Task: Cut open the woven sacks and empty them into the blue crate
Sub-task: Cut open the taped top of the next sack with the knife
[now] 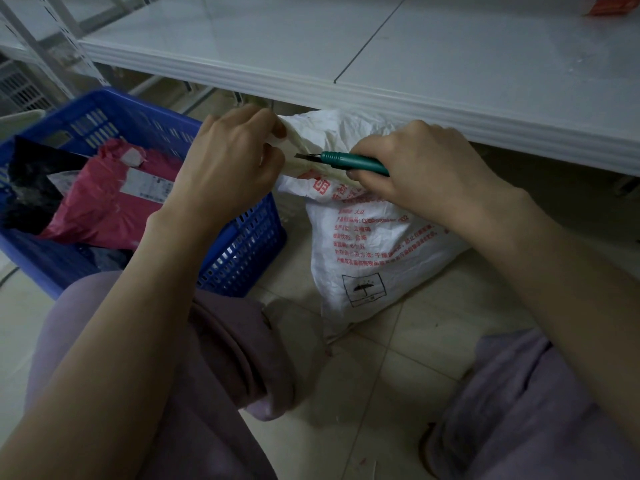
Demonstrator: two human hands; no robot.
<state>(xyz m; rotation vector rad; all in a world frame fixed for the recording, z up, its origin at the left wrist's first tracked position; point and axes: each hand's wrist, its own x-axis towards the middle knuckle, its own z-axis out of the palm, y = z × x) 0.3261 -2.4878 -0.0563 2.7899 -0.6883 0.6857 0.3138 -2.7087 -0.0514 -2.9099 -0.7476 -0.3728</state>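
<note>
A white woven sack (374, 258) with red print stands on the tiled floor in front of me, its top partly under a shelf. My left hand (232, 161) pinches the sack's bunched top corner and pulls it to the left. My right hand (419, 164) grips a green utility knife (349, 161), blade out and pointing left, its tip touching the gathered neck of the sack. The blue crate (242, 251) sits to the left of the sack, touching it. Inside lie a pink mailer parcel (107, 202) and a black bag (31, 188).
A white metal shelf (381, 64) hangs low over the sack's top. Shelf uprights (62, 46) stand at far left. My knees in purple trousers (221, 368) flank the sack. A red box (613, 6) sits on the shelf's far right corner.
</note>
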